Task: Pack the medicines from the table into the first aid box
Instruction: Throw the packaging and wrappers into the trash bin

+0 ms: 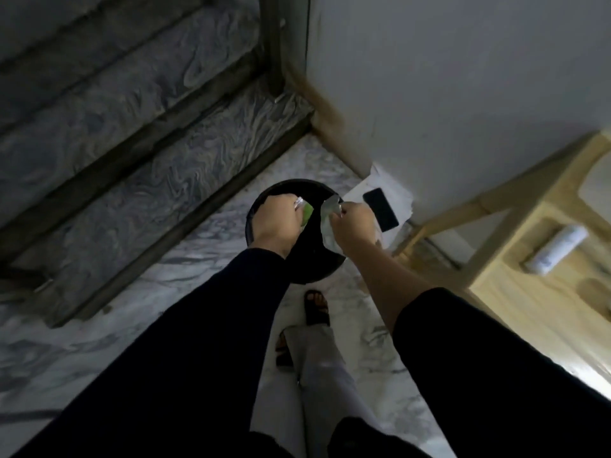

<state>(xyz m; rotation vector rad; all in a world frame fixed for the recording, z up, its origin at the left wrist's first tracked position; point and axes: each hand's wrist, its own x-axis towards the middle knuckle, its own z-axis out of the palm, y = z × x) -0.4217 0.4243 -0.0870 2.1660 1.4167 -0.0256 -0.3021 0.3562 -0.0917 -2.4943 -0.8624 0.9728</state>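
Head view: left hand closed around a green-and-foil strip, right hand pinching a silvery foil strip, both over the round black bin on the floor; likely risk, medicine lost there, first aid box unseen.

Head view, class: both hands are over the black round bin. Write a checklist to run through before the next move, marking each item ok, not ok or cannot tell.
1. Left hand grips the green-and-silver packet: ok.
2. Right hand grips the silvery wrapper: ok.
3. Both hands over the black bin: ok.
4. Items are waste, not medicine: cannot tell.
5. First aid box in view: not ok.
6. Phone clear of the bin: ok.
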